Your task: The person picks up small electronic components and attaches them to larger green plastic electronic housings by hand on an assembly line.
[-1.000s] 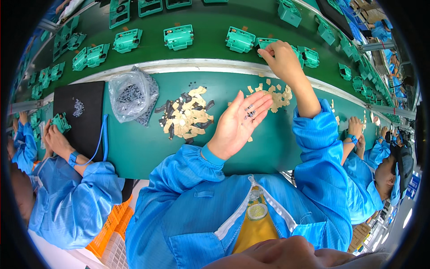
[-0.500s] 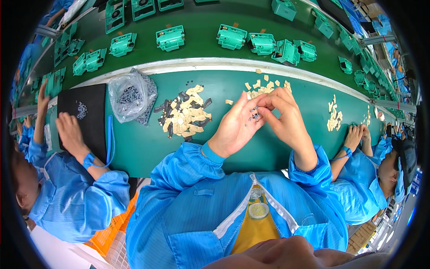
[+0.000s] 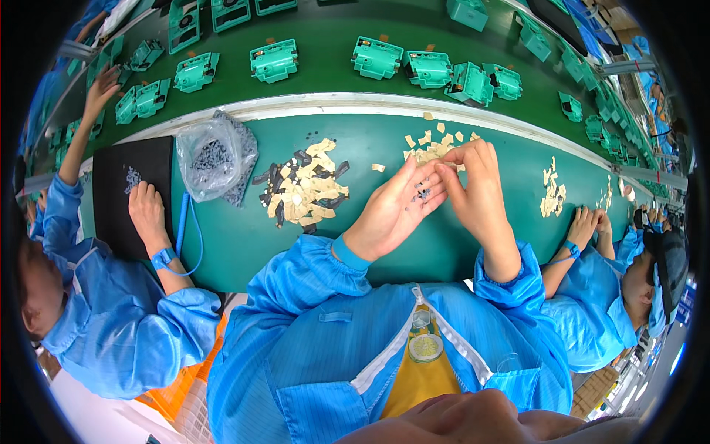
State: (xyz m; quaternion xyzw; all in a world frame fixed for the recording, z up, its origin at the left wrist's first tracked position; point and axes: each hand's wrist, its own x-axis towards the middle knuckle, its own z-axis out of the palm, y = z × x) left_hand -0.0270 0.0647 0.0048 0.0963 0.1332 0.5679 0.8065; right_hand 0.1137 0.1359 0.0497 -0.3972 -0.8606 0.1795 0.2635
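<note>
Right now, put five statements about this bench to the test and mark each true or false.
1. The left hand is palm up, with small dark pieces on it. True.
2. The clear bag lies right of the black-and-cream pile. False: it lies left of it.
3. The right hand is at the green housings. False: it is close by the left hand.
4. A hand of the co-worker on the left is over the black mat. True.
5. The right sleeve is yellow. False: it is blue.
</note>
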